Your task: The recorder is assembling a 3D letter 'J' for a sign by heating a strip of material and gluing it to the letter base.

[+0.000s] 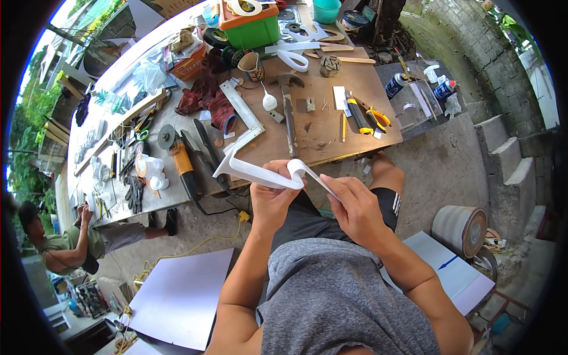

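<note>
Left grip: we saw the left hand [271, 198] clenched around the white curved strip [260, 173], fingers wrapped over its middle where it bent into a hook.
Right grip: the right hand [355, 207] pinched the thin flat end of the same strip between thumb and fingers, just right of the bend.
Strip position: we found it held in the air above the person's lap, in front of the near edge of the brown work board [325, 127]; its left end flared out toward the angle grinder [177, 157].
On the board: we noted a hammer [288, 109], a metal square [245, 115], a white spoon [268, 100], a yellow pencil [343, 127] and yellow-handled pliers [370, 118].
Further back: a patterned mug [252, 65], a green and orange box [251, 26] and white cut-out shapes [294, 56] lay beyond the board.
Right side: two spray cans [394, 86] rested on a clear sheet [423, 103], with stone steps [509, 160] next to them.
Ground: we saw a white panel [180, 296] at lower left and a roll of material [461, 228] at right.
Other person: a person in a green shirt [59, 245] leaned at the far left end of the long table [118, 89].
</note>
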{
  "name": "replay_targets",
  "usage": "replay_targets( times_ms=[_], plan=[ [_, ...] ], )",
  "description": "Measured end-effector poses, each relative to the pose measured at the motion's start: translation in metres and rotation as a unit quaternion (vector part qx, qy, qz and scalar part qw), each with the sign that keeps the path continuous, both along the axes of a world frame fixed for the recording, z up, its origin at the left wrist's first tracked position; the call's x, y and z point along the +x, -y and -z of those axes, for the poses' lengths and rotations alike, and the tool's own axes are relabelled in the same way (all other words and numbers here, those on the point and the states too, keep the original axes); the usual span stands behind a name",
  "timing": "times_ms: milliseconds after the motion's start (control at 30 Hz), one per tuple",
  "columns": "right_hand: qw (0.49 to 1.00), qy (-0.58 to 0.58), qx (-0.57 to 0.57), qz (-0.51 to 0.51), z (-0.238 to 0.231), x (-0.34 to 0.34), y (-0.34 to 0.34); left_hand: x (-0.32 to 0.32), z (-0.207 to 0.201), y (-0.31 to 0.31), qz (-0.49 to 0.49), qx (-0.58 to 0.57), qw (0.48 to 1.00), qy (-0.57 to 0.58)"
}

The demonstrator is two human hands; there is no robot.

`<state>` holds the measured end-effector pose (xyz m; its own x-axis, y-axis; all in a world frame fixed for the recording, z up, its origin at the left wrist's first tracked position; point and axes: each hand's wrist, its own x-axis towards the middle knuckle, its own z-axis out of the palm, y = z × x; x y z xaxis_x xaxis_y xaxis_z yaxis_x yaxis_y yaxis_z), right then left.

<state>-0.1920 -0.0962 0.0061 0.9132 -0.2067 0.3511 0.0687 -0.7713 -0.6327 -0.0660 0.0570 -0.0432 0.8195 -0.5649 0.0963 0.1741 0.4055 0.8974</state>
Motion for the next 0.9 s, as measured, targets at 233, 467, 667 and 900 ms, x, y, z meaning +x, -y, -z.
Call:
replay_targets(
  times_ms=[233, 467, 667, 900],
  plan=[
    [1.0, 0.013, 0.027, 0.001, 0.009, -0.002, 0.005, -0.003, 0.0, 0.0, 0.024, 0.041, 0.999, -0.003],
    [0.737, -0.193, 0.638, -0.113, 0.008, -0.005, 0.044, -0.005, -0.014, 0.007, 0.008, 0.034, 0.995, 0.095],
    [0.611, -0.17, 0.747, -0.2, 0.042, -0.014, 0.048, -0.014, -0.031, 0.017, 0.002, 0.106, 0.968, 0.229],
    [0.544, -0.137, 0.791, -0.244, 0.065, -0.017, 0.042, -0.024, -0.039, 0.035, 0.053, 0.135, 0.971, 0.19]
  ],
)
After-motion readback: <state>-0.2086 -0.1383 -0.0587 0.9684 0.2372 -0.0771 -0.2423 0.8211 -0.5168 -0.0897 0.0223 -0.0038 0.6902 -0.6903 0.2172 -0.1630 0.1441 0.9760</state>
